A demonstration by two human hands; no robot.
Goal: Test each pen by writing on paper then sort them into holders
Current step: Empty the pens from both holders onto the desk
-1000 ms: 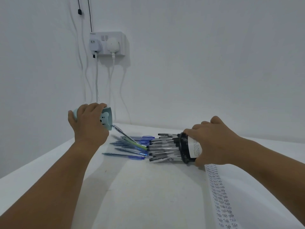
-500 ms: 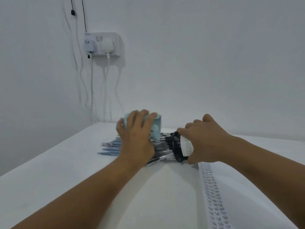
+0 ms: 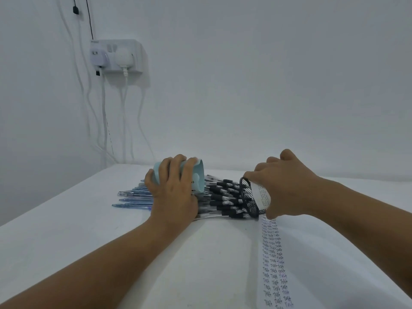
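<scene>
Sideways, both tipped holders' (image 3: 256,198) mouths face the pens (image 3: 223,197).

Only legible text: "Test", handwritten over and over in rows down the left strip of the paper (image 3: 312,253) by my right arm, in dark ink, some repeats in blue or purple. White label (image 3: 263,195) on the black mesh holder (image 3: 249,197) under my right hand (image 3: 287,184) carries small print, too blurred to read. Light blue cup (image 3: 196,177) shows small dark marks, not readable as text.
</scene>
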